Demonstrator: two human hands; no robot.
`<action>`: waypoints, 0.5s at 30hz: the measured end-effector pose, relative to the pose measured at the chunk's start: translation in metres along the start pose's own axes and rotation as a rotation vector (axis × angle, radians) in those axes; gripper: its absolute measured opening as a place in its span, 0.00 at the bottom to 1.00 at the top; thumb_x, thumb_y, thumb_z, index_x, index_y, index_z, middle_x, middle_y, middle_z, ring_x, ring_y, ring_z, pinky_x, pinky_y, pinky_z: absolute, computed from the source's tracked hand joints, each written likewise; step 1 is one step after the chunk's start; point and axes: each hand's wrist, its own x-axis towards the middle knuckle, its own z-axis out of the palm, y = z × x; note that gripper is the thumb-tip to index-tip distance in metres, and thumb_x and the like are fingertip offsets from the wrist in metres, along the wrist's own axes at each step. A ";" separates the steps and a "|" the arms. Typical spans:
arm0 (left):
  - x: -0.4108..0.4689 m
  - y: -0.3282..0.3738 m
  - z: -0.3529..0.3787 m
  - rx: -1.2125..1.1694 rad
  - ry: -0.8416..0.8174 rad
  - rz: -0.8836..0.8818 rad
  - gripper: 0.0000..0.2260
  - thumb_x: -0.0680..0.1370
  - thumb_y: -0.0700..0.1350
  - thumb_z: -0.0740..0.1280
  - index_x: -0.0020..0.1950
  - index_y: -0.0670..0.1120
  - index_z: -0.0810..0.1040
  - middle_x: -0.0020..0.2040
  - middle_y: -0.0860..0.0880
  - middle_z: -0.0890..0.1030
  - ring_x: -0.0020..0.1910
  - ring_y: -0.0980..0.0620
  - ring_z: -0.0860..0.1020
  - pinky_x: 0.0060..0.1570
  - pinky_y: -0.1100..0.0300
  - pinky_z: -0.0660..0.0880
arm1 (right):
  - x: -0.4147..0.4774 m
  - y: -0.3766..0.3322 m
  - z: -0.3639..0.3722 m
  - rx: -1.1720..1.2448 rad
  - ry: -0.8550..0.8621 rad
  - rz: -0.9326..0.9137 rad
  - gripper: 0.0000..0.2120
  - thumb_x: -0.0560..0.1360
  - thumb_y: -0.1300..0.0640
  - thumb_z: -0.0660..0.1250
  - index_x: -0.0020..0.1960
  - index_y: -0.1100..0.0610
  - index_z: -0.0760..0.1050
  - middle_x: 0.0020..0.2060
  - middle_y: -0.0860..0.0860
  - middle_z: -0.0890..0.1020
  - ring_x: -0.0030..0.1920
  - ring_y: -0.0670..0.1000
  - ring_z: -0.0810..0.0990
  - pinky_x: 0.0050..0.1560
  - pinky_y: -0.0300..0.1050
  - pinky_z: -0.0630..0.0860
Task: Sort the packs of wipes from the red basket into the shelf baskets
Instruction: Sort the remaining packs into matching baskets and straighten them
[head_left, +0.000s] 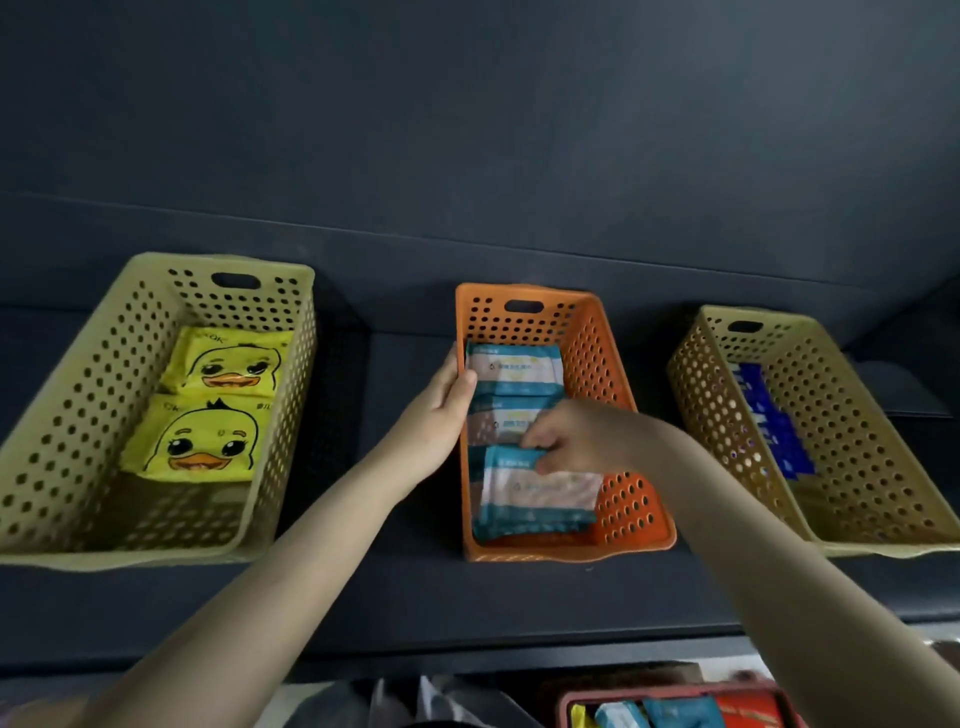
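An orange shelf basket (631, 512) in the middle holds teal-and-white wipe packs lying in a row. My right hand (574, 439) reaches into it from the right and pinches the top edge of the nearest teal pack (540, 493). My left hand (439, 410) grips the basket's left rim, thumb over the edge against the far teal pack (514, 366). The left beige basket (78, 415) holds two yellow duck packs (208, 410). The right tan basket (852, 452) holds blue packs (774, 421). The red basket (675, 704) shows at the bottom edge with mixed packs inside.
All three baskets stand on a dark shelf (415, 597) against a dark back wall. Gaps of bare shelf separate the baskets. Plastic-wrapped items (415, 701) lie left of the red basket below the shelf edge.
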 end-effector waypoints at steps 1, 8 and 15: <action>0.001 -0.002 -0.001 -0.003 -0.013 0.013 0.22 0.83 0.55 0.51 0.78 0.59 0.54 0.67 0.68 0.57 0.66 0.69 0.57 0.64 0.69 0.54 | 0.004 0.000 0.008 0.036 -0.023 -0.013 0.12 0.76 0.55 0.68 0.59 0.54 0.79 0.54 0.47 0.82 0.52 0.44 0.79 0.58 0.43 0.74; 0.006 -0.015 -0.003 -0.005 -0.051 0.064 0.22 0.83 0.58 0.50 0.77 0.62 0.54 0.75 0.63 0.61 0.71 0.65 0.60 0.69 0.62 0.58 | 0.009 0.008 0.028 0.079 0.022 -0.072 0.20 0.74 0.56 0.71 0.65 0.52 0.75 0.57 0.47 0.78 0.52 0.43 0.75 0.54 0.35 0.71; 0.002 -0.007 -0.002 0.027 -0.056 0.055 0.20 0.83 0.57 0.49 0.76 0.64 0.55 0.61 0.75 0.66 0.54 0.85 0.64 0.52 0.79 0.61 | 0.010 0.008 0.033 -0.010 0.143 -0.132 0.16 0.73 0.56 0.71 0.60 0.51 0.76 0.52 0.46 0.77 0.50 0.44 0.74 0.55 0.42 0.74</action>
